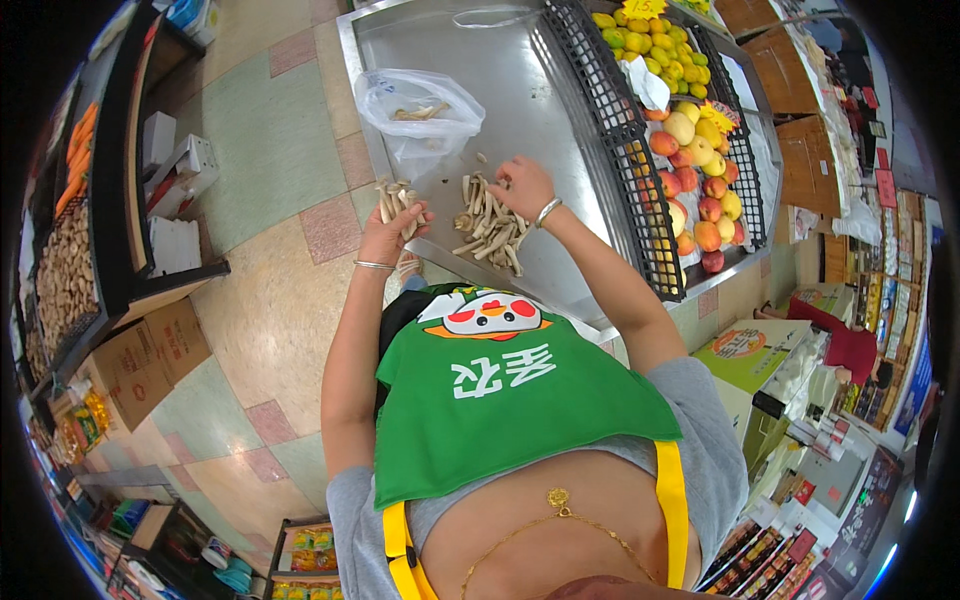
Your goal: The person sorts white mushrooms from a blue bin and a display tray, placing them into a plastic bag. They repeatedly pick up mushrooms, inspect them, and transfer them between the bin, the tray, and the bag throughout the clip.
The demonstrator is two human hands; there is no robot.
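Note:
Long-stemmed mushrooms [395, 201] are gripped in a small bunch by my left hand [390, 232], at the near left edge of the steel table [517, 97]. A loose pile of similar mushrooms [491, 236] lies on the steel, right of that bunch. My right hand [526, 187] is at the pile's far right side, fingers bent down at the stems; whether a mushroom is pinched in them cannot be told. Beyond my left hand, a clear plastic bag [420, 124] lies open with a few mushrooms inside. One small mushroom piece lies between bag and pile.
Black plastic crates [626, 180] border the table's right side, holding peaches [686, 157] and green-yellow citrus [656, 45]. Another thin plastic bag [495, 16] lies at the far end. Shelves with carrots [79, 154] and a cardboard box [150, 360] are left. A person in red is far right.

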